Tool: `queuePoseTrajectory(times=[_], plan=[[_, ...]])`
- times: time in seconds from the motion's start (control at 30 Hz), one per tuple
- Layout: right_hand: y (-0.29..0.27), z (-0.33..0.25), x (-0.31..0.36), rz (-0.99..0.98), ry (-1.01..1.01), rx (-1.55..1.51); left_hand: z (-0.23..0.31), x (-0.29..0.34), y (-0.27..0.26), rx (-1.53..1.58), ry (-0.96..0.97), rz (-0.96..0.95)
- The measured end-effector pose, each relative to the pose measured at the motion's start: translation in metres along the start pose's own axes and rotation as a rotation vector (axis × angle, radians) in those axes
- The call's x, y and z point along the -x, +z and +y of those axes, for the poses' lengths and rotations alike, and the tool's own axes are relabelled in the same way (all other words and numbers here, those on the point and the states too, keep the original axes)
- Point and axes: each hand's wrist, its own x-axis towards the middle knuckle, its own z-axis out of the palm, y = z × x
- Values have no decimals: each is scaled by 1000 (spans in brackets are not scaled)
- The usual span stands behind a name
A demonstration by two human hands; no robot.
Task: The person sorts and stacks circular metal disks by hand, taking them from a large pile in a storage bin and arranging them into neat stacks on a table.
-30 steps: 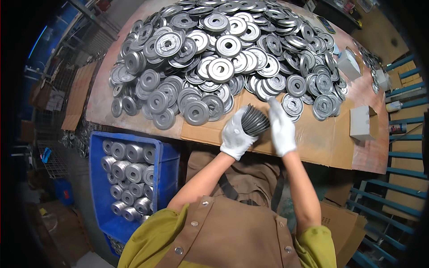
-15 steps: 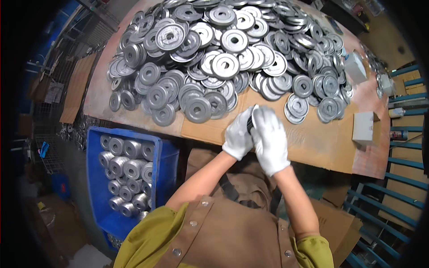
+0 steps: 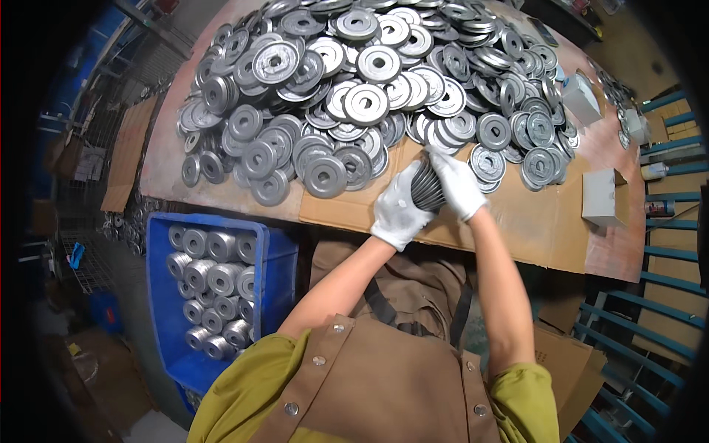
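A short stack of dark grey, ring-shaped metal discs (image 3: 427,188) sits between the person's two hands, above the brown cardboard sheet (image 3: 532,232) that covers the near part of the reddish, worn tabletop (image 3: 171,166). The discs stand packed face to face, their rims showing as a row of close ridges.

The left hand (image 3: 399,210), in a white knit glove, is clamped on the stack: the palm is around its left and near side, and the discs rise out of the grip toward the right. The right hand (image 3: 456,181), in a matching white glove, lies along the right side of the stack, with its fingers reaching to the far end and touching there; whether it also squeezes the discs cannot be told. The stack thus lies to the right of the left palm and to the left of the right one. Whether its lower end touches the cardboard is hidden.

Just beyond the hands spreads a large heap of loose silver-grey metal discs with centre holes (image 3: 365,103). To the left, below the tabletop's edge, a blue rectangular plastic crate (image 3: 279,284) holds rows of stacked silver discs (image 3: 221,279). A small open white cardboard box (image 3: 600,199) stands well to the right of the hands.
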Motion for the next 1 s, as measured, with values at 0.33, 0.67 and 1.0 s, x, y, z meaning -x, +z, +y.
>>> queuePoseTrajectory(times=[0.33,0.67,1.0], plan=[[13,16,13,221,-325,389,-4,5,1,28,15,64],[30,-14,42,282,-296,273,-12,7,-13,3,61,35],[-13,22,45,154,205,-752,-24,-3,-36,172,-12,-221]])
